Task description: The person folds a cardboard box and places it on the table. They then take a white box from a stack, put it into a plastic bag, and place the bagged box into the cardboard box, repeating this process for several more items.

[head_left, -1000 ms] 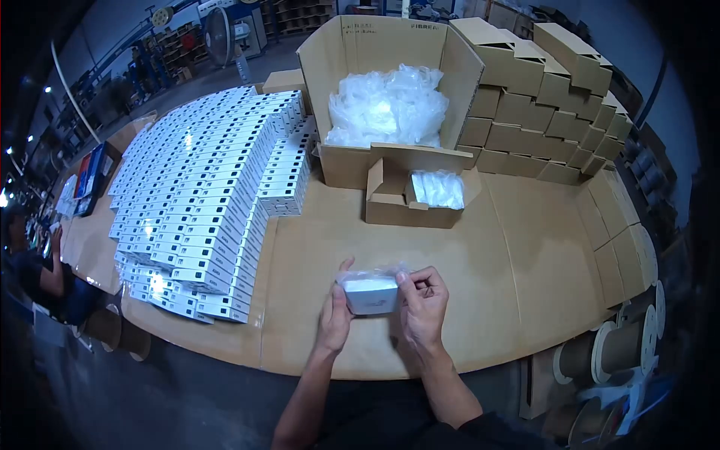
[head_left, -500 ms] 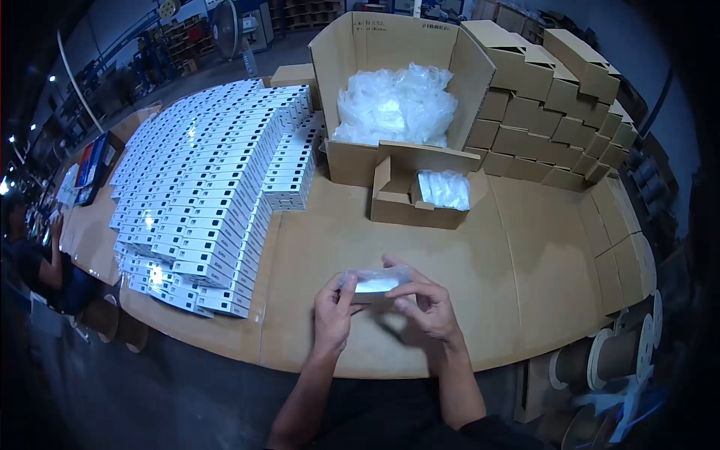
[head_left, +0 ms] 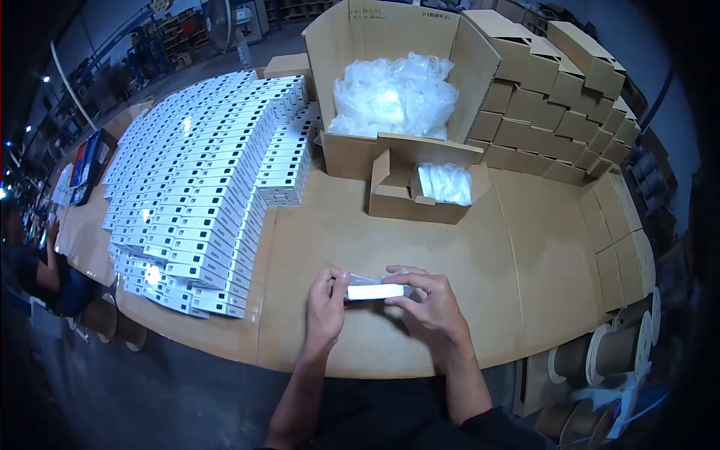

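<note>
Between my two hands is a small white box with clear plastic film around its upper side. My left hand grips its left end, the thumb on top. At the right end, my right hand pinches it between thumb and fingers. Both hands are above the cardboard-covered table. Beyond them, an open brown carton holds several plastic-wrapped white packs, packed toward its right side.
Stacked white boxes fill the table's left side. A large carton of clear plastic bags stands at the back. Brown cartons are piled back right. Cable spools sit below the right edge. Another person is far left.
The white box has turned in my hands, so a bright narrow side now faces me. My right fingers have closed in on its right end. The view has shifted slightly.
</note>
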A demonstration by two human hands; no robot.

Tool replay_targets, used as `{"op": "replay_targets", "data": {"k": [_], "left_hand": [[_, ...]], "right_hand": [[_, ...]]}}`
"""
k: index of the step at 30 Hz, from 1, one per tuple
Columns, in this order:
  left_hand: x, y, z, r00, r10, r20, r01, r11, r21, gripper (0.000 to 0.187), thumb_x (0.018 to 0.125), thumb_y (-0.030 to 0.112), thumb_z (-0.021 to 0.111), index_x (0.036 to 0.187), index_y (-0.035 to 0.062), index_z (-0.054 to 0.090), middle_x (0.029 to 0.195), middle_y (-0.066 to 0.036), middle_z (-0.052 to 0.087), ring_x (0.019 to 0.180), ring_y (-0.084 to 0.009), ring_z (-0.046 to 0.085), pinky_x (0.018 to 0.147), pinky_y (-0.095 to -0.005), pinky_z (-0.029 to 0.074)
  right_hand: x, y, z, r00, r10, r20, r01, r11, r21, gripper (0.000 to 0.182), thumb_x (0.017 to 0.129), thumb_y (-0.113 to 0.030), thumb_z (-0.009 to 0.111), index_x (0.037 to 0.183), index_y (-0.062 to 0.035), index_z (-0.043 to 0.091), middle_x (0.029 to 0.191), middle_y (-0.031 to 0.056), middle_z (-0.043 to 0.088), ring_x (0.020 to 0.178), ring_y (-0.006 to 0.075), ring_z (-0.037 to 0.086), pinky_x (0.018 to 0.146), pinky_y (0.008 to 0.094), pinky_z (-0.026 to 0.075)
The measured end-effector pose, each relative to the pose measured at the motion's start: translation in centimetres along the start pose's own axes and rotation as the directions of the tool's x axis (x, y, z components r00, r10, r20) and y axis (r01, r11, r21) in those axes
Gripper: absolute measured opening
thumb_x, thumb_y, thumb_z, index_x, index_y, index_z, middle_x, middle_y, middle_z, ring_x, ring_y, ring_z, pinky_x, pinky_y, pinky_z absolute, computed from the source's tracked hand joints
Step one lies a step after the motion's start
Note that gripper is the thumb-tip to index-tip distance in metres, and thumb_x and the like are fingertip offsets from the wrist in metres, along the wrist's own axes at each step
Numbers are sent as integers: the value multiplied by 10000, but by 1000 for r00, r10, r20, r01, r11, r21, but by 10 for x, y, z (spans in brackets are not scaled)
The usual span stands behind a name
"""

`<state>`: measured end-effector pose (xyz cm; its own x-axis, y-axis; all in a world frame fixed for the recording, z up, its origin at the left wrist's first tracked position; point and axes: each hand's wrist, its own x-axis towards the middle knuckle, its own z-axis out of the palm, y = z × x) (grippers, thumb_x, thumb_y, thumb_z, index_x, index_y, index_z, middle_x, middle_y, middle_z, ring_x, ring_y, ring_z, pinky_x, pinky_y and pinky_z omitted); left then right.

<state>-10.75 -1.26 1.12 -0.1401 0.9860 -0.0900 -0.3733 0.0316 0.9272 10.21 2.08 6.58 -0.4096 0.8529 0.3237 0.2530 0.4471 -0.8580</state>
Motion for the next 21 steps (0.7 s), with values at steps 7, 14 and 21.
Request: {"op": "replay_targets", "data": {"k": [7, 14, 21], "left_hand": [[-3, 34, 0, 926, 120, 357, -181, 973, 141, 382, 996, 9, 636, 1373, -10, 582, 1323, -138, 559, 1168, -197, 610, 969, -317, 544], [14, 49, 7, 919, 58, 390, -201, 920, 335, 261, 922, -57, 698, 1182, -37, 691, 1310, -134, 583, 1196, -203, 596, 976, -301, 527], [50, 63, 17, 927, 113, 357, -265, 871, 413, 569, 957, 7, 664, 1485, 72, 462, 1408, -155, 523, 1306, -261, 541, 1024, -385, 523]], "right_hand": [[7, -12, -20, 994, -103, 41, 109, 979, -175, 307, 777, -71, 834, 1073, -40, 759, 1083, 90, 743, 1065, 321, 633, 906, 396, 542], [21, -21, -37, 939, -153, 309, 301, 801, -517, 203, 866, -104, 715, 1063, -74, 676, 941, 88, 668, 843, 270, 646, 731, 399, 569], [52, -23, -70, 969, -198, 148, 242, 883, -403, 201, 803, 49, 752, 957, -41, 660, 908, 115, 641, 775, 299, 678, 683, 388, 570]]}}
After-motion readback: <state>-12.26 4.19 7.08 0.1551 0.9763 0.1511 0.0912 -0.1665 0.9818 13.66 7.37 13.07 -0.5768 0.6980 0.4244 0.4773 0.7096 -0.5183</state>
